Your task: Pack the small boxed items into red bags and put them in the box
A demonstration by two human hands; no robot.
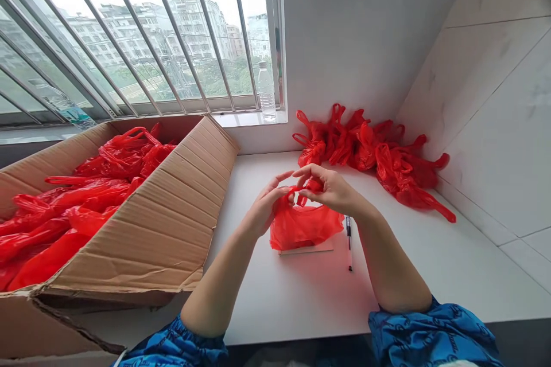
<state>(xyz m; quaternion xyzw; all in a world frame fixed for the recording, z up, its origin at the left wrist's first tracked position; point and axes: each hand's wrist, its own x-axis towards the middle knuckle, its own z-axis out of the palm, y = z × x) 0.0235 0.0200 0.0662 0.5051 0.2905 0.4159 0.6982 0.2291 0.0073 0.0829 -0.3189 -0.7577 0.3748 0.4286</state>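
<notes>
A small red plastic bag point(303, 226) rests on the white table point(434, 264) over a thin flat card. My left hand point(266, 206) pinches the bag's handles from the left. My right hand point(329, 188) grips the same handles from the right, fingers curled around the twisted red plastic. Both hands meet just above the bag at mid-table.
An open cardboard box point(172, 218) full of loose red bags stands at the left. A heap of tied red bags point(374, 152) lies at the back right by the tiled wall. A pen point(349, 241) lies beside my right wrist. A clear bottle point(267, 92) stands on the windowsill.
</notes>
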